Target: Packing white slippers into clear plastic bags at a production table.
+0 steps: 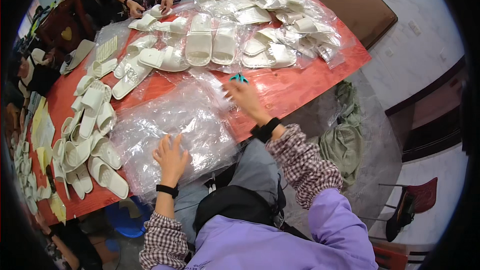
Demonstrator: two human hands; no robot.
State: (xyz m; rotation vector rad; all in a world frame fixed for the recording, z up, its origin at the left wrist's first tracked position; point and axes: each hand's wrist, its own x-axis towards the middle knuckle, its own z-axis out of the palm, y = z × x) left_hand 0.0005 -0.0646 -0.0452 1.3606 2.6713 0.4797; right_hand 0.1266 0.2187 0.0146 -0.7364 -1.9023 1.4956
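A stack of clear plastic bags (145,125) lies on the red table in front of me. My left hand (171,159) is on the near part of the stack, its fingers spread. My right hand (242,97) is over the stack's right edge, slightly blurred, with its fingers stretched out and nothing visible in them. Just beyond its fingertips lie teal-handled scissors (238,77), partly hidden by the hand. Past them rests a pair of white slippers (200,45) in clear plastic. Loose white slippers (90,102) are heaped left of the bags.
Many bagged slippers (270,5) are piled at the far side of the red table (300,90). Across from me, another person's hands (150,7) handle a slipper. A blue basin (129,220) is under the near edge. Green sacks (342,145) sit on the floor at right.
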